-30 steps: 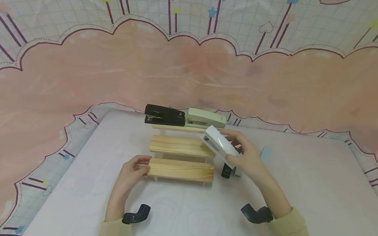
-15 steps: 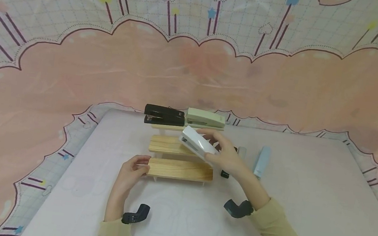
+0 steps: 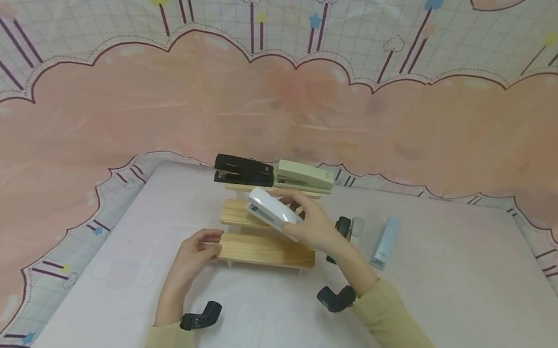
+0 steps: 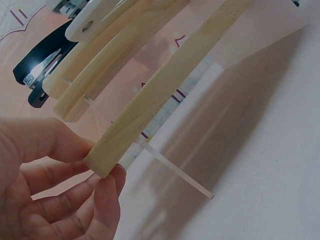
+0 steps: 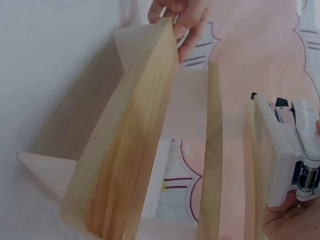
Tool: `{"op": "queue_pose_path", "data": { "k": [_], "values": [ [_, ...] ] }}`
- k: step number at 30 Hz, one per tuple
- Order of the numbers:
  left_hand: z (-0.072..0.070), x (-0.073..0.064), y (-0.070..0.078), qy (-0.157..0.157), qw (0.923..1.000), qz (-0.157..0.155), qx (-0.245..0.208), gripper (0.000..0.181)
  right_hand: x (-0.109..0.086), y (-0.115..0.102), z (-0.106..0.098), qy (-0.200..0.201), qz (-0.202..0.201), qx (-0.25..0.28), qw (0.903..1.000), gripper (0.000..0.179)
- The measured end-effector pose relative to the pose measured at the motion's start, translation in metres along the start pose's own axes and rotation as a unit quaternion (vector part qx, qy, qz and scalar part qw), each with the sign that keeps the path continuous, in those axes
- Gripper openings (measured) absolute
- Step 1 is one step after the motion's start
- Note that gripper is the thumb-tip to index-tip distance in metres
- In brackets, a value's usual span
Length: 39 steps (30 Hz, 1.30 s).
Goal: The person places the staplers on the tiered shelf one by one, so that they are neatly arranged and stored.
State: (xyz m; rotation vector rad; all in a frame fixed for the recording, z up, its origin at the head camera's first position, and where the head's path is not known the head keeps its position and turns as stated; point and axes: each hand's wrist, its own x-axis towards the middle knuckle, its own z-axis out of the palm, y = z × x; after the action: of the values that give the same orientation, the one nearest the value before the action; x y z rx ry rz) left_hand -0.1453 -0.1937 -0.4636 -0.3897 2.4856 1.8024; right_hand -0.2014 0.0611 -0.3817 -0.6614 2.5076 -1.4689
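Now the right hand (image 3: 311, 224) pinched the tilted, glossy white plastic stapler (image 3: 268, 207) over the flat wooden middle shelf (image 3: 232, 213) while the left hand (image 3: 198, 248) pinched the long wooden front plank (image 3: 268, 250), so gentle levelling, plank steadied, looked wise.

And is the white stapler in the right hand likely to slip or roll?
The white stapler may be slippery, since its casing looks glossy. It seems unlikely to roll if set down, given its long, flat-sided body. Its halves could pivot, as the right wrist view shows a gap between them.
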Motion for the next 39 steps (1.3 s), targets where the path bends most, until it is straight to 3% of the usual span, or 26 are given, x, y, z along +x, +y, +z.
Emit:
{"op": "queue_pose_path", "data": {
  "k": [6,15,21,39],
  "values": [
    [0.0,0.0,-0.001,-0.002,1.0,0.003,-0.004,0.037,0.008,-0.007,0.009,-0.004,0.011,-0.012,0.9999,0.059],
    [-0.002,0.0,-0.001,-0.006,0.9999,0.003,-0.01,0.038,0.019,-0.011,0.024,-0.017,-0.036,-0.016,0.9991,0.059],
    [0.0,0.0,0.0,-0.001,1.0,0.002,0.002,0.038,0.026,-0.016,0.032,-0.035,-0.046,-0.007,0.9983,0.057],
    [0.0,0.0,-0.002,0.002,0.9999,0.003,0.015,0.038,0.043,-0.023,0.041,-0.055,-0.079,-0.086,0.9916,0.053]
  ]
}}
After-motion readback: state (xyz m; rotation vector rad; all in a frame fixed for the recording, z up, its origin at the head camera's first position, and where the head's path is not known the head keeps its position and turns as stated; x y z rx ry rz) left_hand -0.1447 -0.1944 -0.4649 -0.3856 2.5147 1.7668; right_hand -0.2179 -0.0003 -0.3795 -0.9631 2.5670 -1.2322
